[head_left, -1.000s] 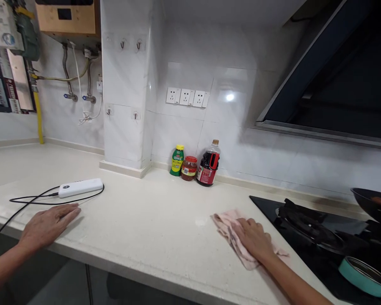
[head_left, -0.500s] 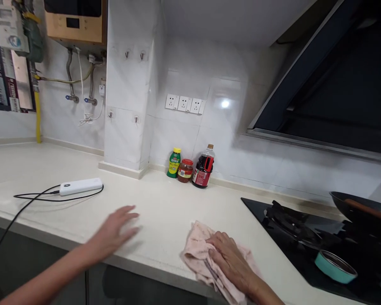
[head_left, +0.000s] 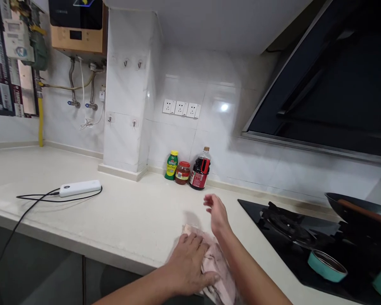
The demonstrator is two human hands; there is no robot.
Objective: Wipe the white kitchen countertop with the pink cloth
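Note:
A pale pink cloth (head_left: 218,264) lies bunched at the front of the countertop (head_left: 130,228). Flat on its left part is my left hand (head_left: 189,258), fingers slightly spread and thumb out to the right over the folds. My right hand (head_left: 217,214) is lifted above the counter behind the cloth, its fingers loosely curved and holding nothing. Beyond it, against the wall, stand a green squeeze bottle with a yellow cap (head_left: 171,166), a red-lidded jar (head_left: 183,173) and a large bottle of dark liquid (head_left: 200,171). My right forearm hides part of the cloth.
On the right is a black gas hob (head_left: 292,237) with a wok (head_left: 352,207) and a turquoise round container (head_left: 327,266). A range hood (head_left: 324,97) slants overhead. At left lies a white power bank (head_left: 80,188) with a black cable hanging over the front edge.
My right hand has let go of the cloth and risen toward the bottles. My left hand has moved right, from above the counter onto the cloth.

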